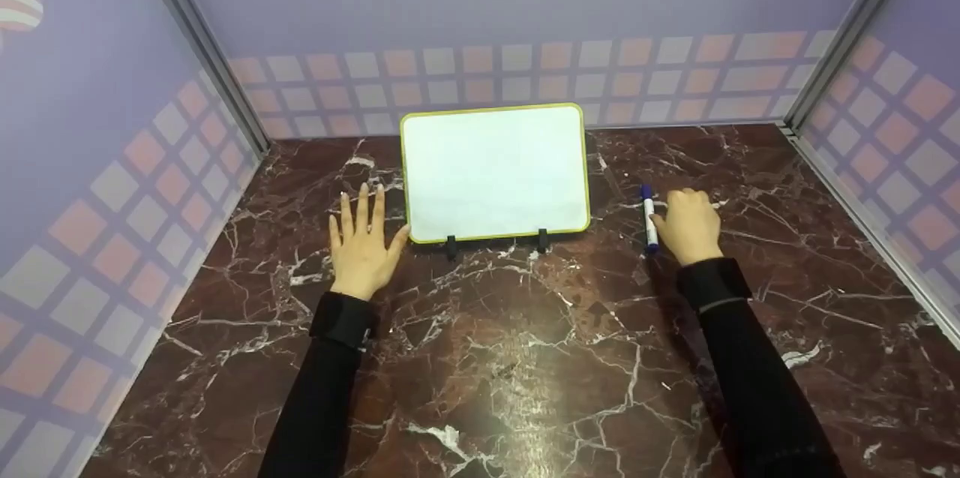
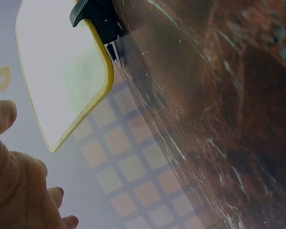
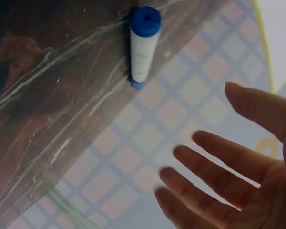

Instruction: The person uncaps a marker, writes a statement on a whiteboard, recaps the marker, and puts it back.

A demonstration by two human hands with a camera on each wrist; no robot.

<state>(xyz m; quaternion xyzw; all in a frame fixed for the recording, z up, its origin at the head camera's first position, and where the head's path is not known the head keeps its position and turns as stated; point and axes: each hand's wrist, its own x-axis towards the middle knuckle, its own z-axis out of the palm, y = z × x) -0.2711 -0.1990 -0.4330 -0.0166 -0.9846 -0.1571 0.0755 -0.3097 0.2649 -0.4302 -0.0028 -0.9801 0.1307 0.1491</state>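
A whiteboard (image 1: 495, 172) with a yellow rim leans upright on a stand whose black feet (image 1: 451, 247) show at its lower edge. To its left is my left hand (image 1: 367, 253), fingers straight and spread, holding nothing. Its thumb overlaps the board's lower left corner in the head view, but the left wrist view shows a gap from the board (image 2: 62, 62). A white marker pen (image 1: 650, 219) with blue ends lies on the table right of the board. Just right of the marker (image 3: 144, 55) hovers my right hand (image 1: 688, 226), fingers loosely bent and apart, gripping nothing.
The table (image 1: 510, 358) has a dark red marbled top. A purple back wall (image 1: 480, 5) with pink and white squares stands behind the board. Side walls with metal corner posts (image 1: 202, 43) bound the table left and right.
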